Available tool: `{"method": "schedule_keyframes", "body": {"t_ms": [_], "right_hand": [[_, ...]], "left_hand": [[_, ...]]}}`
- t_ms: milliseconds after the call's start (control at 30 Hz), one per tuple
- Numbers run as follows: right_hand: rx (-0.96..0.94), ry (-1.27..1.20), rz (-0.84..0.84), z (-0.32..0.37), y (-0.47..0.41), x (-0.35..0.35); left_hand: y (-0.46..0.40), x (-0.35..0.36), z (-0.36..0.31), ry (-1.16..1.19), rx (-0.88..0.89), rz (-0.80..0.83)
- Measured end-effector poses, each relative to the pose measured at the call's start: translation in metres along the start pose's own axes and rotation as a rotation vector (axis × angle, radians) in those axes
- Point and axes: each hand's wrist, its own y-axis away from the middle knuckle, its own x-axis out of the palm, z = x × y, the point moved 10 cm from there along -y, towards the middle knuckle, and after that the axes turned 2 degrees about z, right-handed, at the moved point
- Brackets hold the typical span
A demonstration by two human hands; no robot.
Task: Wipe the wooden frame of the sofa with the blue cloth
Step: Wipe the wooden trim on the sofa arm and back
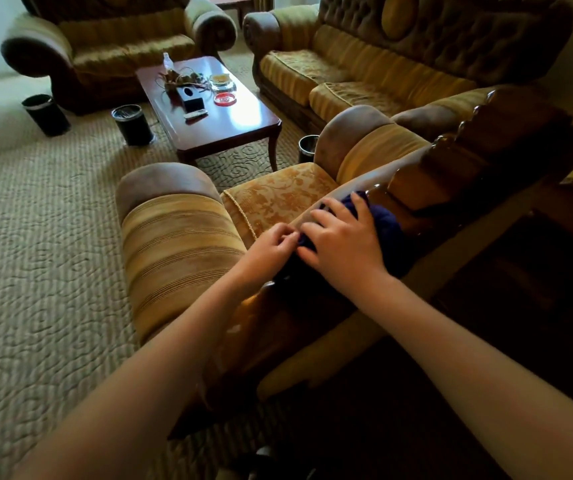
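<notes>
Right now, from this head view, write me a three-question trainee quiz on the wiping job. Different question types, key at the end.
1. True or false: the blue cloth lies on the seat cushion.
2. Multiple choice: the right hand is (A) hanging at the person's side, (B) spread over the cloth on the wooden frame, (C) on the coffee table.
3. Fill in: the left hand pinches the cloth's near ____.

Key:
1. False; it is bunched on the carved top rail of the armchair's back.
2. B.
3. Edge; its fingertips meet the cloth beside the right hand.
</notes>
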Motion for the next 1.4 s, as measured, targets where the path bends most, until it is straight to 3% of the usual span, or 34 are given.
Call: {"method": "schedule_keyframes", "body": {"t_ms": [100,233,367,533,700,967,1100,1233,1400], "right_hand": [[0.064,0.048,0.239,-0.017,-0.022,0.007],[0.107,0.113,0.483,-0.026,-0.051,0.018],[0.051,0.192,0.661,0.003,-0.054,0.047],[-0.145,0.100,0.698,0.092,-0.018,0.099],[0.070,-0.271,0.719,0.108,-0.017,0.110],[-0.034,-0.075,0.933,0.194,-0.008,0.131],[0.147,-0.112,0.992,0.167,-0.007,0.133],[0.335,-0.135,0.932,0.112,-0.014,0.116],[0.282,0.006,0.940,0.143,-0.009,0.121]], "left_hand": [[-0.014,-0.012,-0.020,-0.157,0.038,-0.140],[-0.022,-0.029,-0.025,-0.408,-0.010,-0.192],[0.004,-0.048,0.001,-0.383,-0.094,-0.233],[0.046,-0.082,0.074,-0.331,-0.273,-0.231],[0.073,-0.120,0.134,-0.213,-0.410,-0.222],[0.069,-0.139,0.157,-0.197,-0.398,-0.042],[0.065,-0.143,0.161,-0.233,-0.376,0.040],[0.064,-0.141,0.164,-0.257,-0.332,0.092],[0.063,-0.129,0.167,-0.259,-0.300,0.174]]}}
